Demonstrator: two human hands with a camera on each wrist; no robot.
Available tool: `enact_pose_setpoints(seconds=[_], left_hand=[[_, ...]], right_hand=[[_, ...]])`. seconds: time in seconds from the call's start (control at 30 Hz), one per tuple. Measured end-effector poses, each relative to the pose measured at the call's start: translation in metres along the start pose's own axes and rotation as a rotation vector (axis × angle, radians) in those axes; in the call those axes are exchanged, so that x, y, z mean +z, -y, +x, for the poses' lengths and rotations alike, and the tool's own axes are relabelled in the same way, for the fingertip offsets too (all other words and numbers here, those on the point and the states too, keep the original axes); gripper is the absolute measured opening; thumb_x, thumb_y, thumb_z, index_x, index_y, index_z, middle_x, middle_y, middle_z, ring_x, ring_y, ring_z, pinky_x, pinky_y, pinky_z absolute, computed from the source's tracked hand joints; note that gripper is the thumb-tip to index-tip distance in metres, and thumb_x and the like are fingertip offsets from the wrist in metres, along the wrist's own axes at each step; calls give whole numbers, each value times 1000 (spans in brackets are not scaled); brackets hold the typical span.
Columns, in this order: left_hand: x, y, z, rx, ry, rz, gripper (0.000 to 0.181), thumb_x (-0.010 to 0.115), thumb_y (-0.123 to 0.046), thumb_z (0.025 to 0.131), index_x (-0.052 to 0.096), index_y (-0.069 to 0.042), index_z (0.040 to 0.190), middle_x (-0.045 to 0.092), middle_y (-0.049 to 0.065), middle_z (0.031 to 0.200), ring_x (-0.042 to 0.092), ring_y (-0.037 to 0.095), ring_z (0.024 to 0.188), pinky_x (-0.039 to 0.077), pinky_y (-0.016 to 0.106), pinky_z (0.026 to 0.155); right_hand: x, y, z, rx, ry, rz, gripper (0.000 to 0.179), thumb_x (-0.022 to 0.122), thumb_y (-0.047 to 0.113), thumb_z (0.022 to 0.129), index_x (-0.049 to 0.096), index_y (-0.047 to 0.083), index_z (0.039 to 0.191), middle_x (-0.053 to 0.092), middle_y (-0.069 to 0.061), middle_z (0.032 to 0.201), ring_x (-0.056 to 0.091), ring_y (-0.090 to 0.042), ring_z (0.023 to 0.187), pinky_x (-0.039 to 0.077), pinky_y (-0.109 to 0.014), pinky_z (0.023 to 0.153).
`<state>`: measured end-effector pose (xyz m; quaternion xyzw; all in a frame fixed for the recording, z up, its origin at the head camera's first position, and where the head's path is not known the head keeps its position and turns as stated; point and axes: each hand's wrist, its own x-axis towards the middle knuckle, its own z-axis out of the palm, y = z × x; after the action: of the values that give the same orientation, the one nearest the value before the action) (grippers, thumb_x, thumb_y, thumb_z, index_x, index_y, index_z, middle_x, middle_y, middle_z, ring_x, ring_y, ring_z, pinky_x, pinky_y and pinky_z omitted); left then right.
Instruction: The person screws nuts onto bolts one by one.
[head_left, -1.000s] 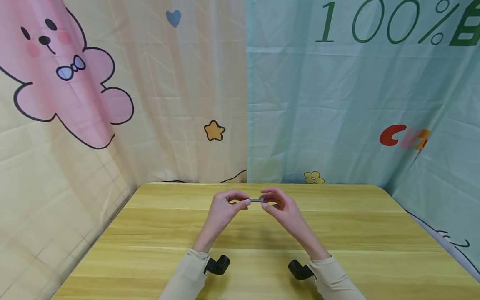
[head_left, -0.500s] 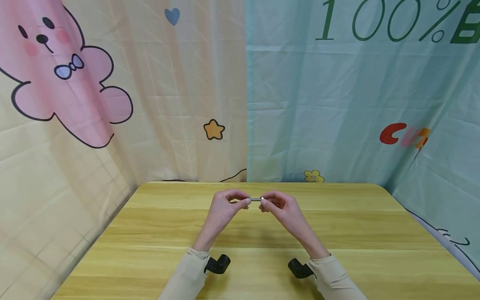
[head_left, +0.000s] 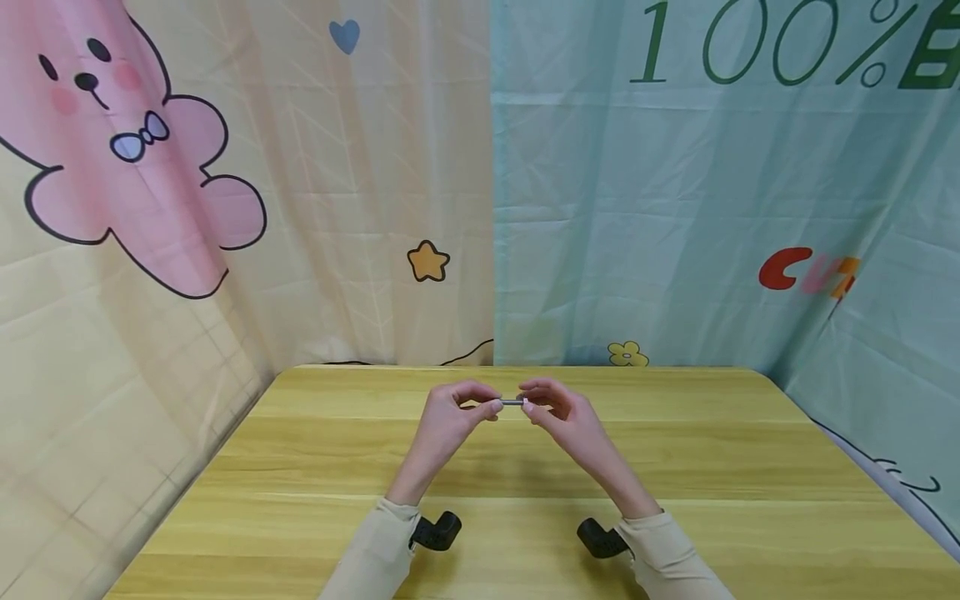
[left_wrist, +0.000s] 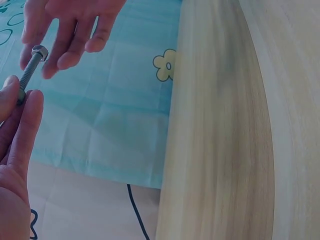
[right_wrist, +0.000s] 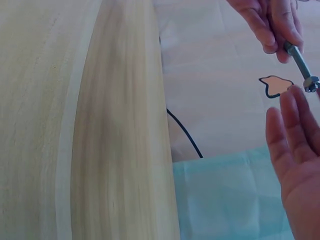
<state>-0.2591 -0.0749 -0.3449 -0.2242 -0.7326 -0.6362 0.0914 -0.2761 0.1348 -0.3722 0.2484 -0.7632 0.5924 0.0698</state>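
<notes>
A silver metal bolt [head_left: 512, 402] lies level between the two hands, above the table. My left hand [head_left: 450, 418] pinches its head end between thumb and fingers. A hex nut [right_wrist: 310, 84] sits on the threaded shaft [left_wrist: 30, 72] at the other end, near the tip. Around that nut is my right hand [head_left: 562, 412], its thumb tip close at the nut and its fingers lifted and spread apart. The right wrist view shows those fingers [right_wrist: 290, 127] nearly straight, with the nut just beyond their tips.
Below the hands is a wooden table [head_left: 337, 467]. A curtain [head_left: 675, 208] with printed figures hangs behind its far edge. Black wrist mounts [head_left: 437, 531] stick out inward from both beige sleeves [head_left: 378, 546].
Half a second ago the right fingers were closed onto the nut; now they have lifted and opened from it, much as one second ago. The left hand keeps its hold on the bolt.
</notes>
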Motion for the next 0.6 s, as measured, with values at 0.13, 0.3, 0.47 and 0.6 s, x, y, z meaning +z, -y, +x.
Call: enact_pose_setpoints(seconds=[0.13,0.3,0.47,0.6], left_hand=[[0,1,1,2,-11,-9,9,71,-2,90,73,5,95,70,13,88,68,34,79,58,48,80],[0,2,2,1,-1,-23,9,71,-1,89,73,5,95,70,11,89,68,32,81,59,40,77],[0,3,2,-1,-2,-33,8,71,-1,89,73,5,94,70,12,89,68,30,81,57,50,80],[0,2,1,-8,-11,-33,7,72,-1,89,73,3,94,70,10,89,68,27,80,58,47,80]], right_hand=[[-2,-1,-1,-63,15,-3,28,69,13,93,61,10,120,65,-11,113,60,-27,105,54,-32,87],[-2,-3,0,-88,14,12,20,70,12,93,65,10,112,66,-9,106,65,-27,98,56,-32,85],[-2,-3,-1,-66,14,32,20,69,15,94,66,7,112,70,-10,99,68,-30,92,57,-33,83],[-1,3,-1,-31,31,36,21,63,17,98,65,2,112,71,-13,93,66,-37,89,57,-36,79]])
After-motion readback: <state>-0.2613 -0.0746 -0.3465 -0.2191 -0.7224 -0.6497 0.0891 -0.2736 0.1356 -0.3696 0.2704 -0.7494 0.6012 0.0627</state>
